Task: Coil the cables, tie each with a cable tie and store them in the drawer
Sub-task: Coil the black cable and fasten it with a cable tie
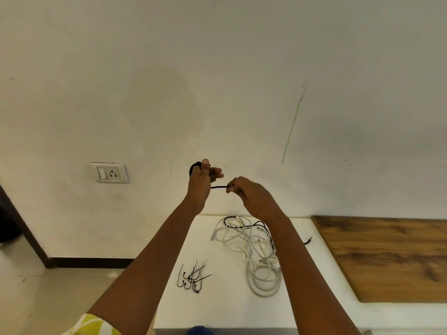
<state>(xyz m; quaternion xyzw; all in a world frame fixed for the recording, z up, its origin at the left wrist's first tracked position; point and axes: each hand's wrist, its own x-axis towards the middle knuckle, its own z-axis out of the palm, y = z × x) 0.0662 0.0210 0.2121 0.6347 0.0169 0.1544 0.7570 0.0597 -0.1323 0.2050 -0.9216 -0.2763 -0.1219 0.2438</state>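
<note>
The left hand (202, 176) grips a coiled black cable (194, 166); the right hand (249, 193) fingers (231, 189) pinch its free end above the surface (217, 308).

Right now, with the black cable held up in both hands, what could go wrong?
1. The black cable coil sits in the left hand; a loose grip could let it spring open.
2. The right hand pinches only the free end.
3. The cable ties lie below on the table, needing a freed hand.

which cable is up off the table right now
The black cable, stretched between the left hand and right hand. The white cables lie tangled on the white table.
</note>
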